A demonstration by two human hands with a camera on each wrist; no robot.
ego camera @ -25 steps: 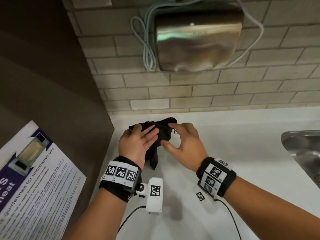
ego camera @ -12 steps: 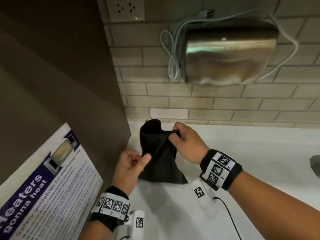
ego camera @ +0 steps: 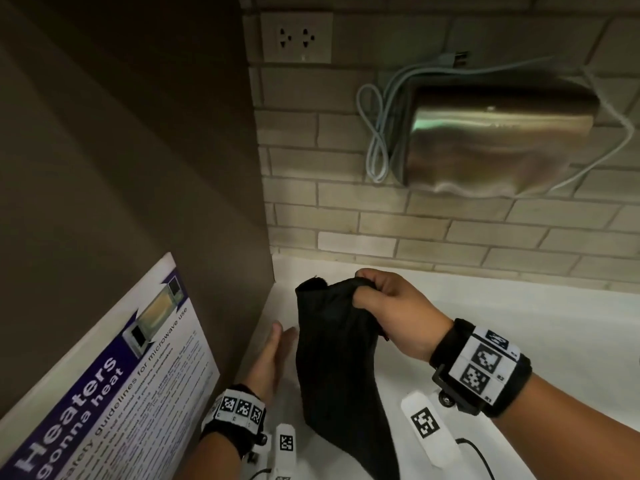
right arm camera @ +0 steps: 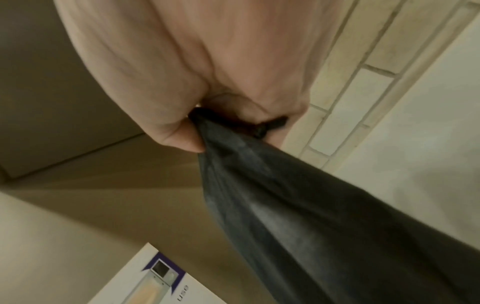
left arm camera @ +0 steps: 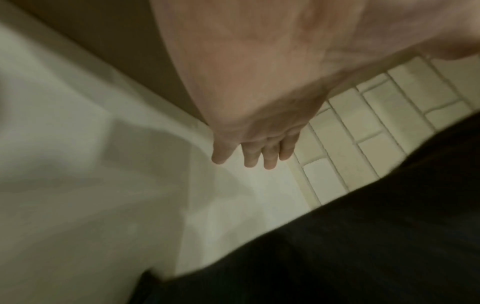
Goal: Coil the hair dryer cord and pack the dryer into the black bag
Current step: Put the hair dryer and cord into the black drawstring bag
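The black bag (ego camera: pixel 339 358) hangs limp above the white counter (ego camera: pixel 519 327), held up by its top edge. My right hand (ego camera: pixel 384 299) pinches that edge, and the fabric (right arm camera: pixel 298 205) trails down from between thumb and fingers. My left hand (ego camera: pixel 273 351) is beside the bag's left side with straight fingers (left arm camera: pixel 249 156), holding nothing; the bag (left arm camera: pixel 350 246) fills the lower right of the left wrist view. No hair dryer or its cord shows in any view.
A steel wall-mounted hand dryer (ego camera: pixel 498 143) with looped grey cable (ego camera: pixel 377 133) hangs on the brick wall, and a twin socket (ego camera: pixel 297 38) sits above left. A brown side panel (ego camera: pixel 138 150) bearing a microwave poster (ego camera: pixel 104 393) closes off the left.
My left hand let go of the bag and dropped to its left side with fingers straight. The right hand lifted the bag higher, so it now hangs long. The head view swung left and up.
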